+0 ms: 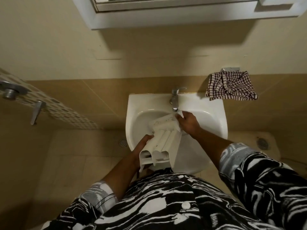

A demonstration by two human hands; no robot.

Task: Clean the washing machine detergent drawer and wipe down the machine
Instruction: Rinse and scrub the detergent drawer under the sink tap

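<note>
Left hand (142,144) is clamped on the left side wall of the detergent drawer (163,141), fingers wrapped over the edge, thumb side hidden underneath; pretty firm grasp by the look of it. Right hand (187,123) is up at the far end of the drawer, right under the tap (174,98), fingers curled round a crumpled white bit (180,114); rag or paper, honestly can't tell. That hand presses it against the drawer's far right corner.

The drawer sits tilted over the sink (136,105), far end down in the bowl, near end sticking out over the front rim towards the person's belly. It's white moulded plastic, long and boxy, with rounded channel-like ridges running lengthwise and open compartments at the near end. The sink is glossy white ceramic, rounded basin with flat shoulders; the tap is brushed-looking metal with a single lever on top.

Other stuff: a checked cloth (230,86), maroon and white, hangs bunched from a small metal holder (230,69) on the tan tiled wall, just right of the sink; a white cabinet (166,17) is overhead; a mosaic tile strip (66,112) runs on the left with metal fittings (10,92); a round floor drain (122,142) is beside the basin. The person's shirt (182,205) is a black-and-white swirly print.
</note>
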